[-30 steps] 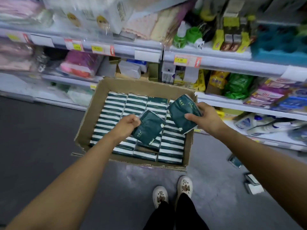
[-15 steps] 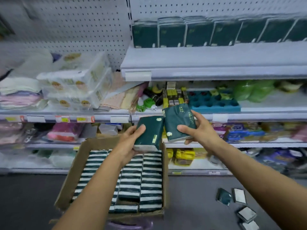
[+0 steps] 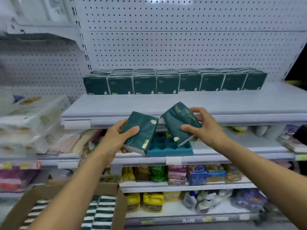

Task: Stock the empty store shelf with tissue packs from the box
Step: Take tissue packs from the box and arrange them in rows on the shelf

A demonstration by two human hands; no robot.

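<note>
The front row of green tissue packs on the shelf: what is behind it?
Behind the front row of packs on the shelf, the tops of more green packs show, then the pegboard wall. Their lower parts, and how many rows stand there, are covered.

Two dark green tissue packs, left one (image 3: 141, 131) and right one (image 3: 180, 123), tilted, held below shelf (image 3: 166, 103); more in box (image 3: 103, 211).

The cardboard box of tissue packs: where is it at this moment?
In the head view, the cardboard box sits at the bottom left, below the left hand, in front of the lower shelves.
</note>
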